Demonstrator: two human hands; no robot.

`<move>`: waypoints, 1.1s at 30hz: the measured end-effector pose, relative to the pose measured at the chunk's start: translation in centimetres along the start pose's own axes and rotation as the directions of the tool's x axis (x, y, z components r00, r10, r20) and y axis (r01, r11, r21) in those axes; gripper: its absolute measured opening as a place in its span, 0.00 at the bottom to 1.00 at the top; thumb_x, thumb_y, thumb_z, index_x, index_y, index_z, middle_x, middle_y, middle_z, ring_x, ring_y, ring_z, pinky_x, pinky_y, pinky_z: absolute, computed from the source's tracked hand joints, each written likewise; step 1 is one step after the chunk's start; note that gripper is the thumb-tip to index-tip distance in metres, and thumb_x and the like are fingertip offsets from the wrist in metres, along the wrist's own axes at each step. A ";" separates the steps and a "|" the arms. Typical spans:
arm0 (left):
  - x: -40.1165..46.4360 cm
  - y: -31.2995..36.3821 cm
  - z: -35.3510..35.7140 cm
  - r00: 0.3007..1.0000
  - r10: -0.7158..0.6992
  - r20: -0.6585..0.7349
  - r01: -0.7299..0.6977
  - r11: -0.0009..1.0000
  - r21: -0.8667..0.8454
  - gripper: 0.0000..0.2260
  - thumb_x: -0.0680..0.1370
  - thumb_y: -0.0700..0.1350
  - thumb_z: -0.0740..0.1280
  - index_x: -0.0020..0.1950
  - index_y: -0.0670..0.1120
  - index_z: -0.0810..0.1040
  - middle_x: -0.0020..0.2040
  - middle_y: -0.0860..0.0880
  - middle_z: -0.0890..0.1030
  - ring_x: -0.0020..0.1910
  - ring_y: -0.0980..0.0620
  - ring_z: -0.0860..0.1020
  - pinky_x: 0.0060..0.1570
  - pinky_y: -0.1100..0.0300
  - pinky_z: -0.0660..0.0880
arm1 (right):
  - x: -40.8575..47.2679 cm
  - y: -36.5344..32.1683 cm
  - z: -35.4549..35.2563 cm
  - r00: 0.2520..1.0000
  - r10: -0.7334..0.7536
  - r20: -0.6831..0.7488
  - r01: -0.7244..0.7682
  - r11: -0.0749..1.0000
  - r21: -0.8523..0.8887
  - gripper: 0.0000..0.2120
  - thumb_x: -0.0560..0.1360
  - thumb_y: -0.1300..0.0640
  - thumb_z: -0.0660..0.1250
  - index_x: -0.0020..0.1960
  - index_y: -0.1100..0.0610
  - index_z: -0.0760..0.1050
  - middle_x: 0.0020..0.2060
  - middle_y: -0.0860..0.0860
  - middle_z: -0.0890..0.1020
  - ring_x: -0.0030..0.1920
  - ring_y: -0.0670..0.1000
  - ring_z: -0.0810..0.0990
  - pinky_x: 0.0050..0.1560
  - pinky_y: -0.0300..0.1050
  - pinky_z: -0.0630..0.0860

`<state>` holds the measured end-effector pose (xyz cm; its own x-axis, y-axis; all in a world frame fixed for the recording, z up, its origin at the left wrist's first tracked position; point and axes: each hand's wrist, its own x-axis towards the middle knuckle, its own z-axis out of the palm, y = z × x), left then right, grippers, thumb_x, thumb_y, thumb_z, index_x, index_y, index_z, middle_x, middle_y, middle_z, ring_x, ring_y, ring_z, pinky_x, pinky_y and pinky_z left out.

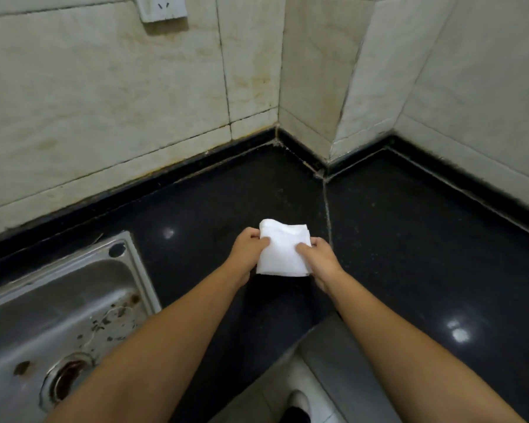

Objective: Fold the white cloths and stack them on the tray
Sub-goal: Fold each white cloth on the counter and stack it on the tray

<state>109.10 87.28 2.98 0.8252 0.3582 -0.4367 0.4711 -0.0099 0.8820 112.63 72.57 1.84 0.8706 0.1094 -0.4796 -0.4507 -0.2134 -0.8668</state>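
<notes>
A small white cloth [283,250], folded into a rough square, is held just above the black countertop [409,245] near the middle of the view. My left hand [248,251] pinches its left edge with thumb on top. My right hand [321,261] pinches its right edge the same way. The cloth's far edge curls up a little. No tray and no other cloths are in view.
A steel sink [58,315] with a rusty drain is set into the counter at the lower left. Tiled walls form a stepped corner behind the counter, with a wall socket [162,7] at the top. The counter's front edge and floor show at the bottom.
</notes>
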 end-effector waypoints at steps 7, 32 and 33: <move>-5.4 1.1 3.6 0.933 0.075 0.352 -0.127 0.984 0.127 0.10 0.75 0.39 0.64 0.56 0.43 0.74 0.51 0.45 0.79 0.50 0.47 0.78 0.48 0.53 0.75 | -7.2 3.7 -4.3 0.958 0.260 -0.117 -0.171 0.852 0.495 0.24 0.67 0.48 0.71 0.58 0.60 0.76 0.52 0.58 0.83 0.50 0.58 0.84 0.54 0.56 0.80; -62.9 -18.6 42.0 0.158 0.097 0.983 -0.670 0.742 0.035 0.14 0.81 0.44 0.57 0.36 0.44 0.64 0.34 0.49 0.67 0.41 0.50 0.66 0.41 0.57 0.62 | -64.6 35.1 -37.5 -0.032 0.198 -0.980 -0.130 0.971 0.201 0.18 0.82 0.54 0.54 0.36 0.59 0.65 0.38 0.60 0.74 0.41 0.52 0.70 0.36 0.46 0.52; -65.6 -19.0 42.9 0.130 0.097 0.987 -0.676 0.736 0.017 0.14 0.81 0.44 0.56 0.36 0.44 0.64 0.34 0.49 0.67 0.40 0.50 0.66 0.40 0.56 0.62 | -66.8 36.1 -38.6 -0.072 0.194 -0.978 -0.149 0.968 0.203 0.18 0.82 0.54 0.54 0.35 0.59 0.64 0.39 0.61 0.74 0.41 0.52 0.69 0.36 0.45 0.52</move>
<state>59.39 23.89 7.26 0.4608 -0.8755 -0.1457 -0.2059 -0.2651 0.9420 45.79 20.06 7.91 0.0428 -0.9991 -0.0002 -0.6062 -0.0258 -0.7949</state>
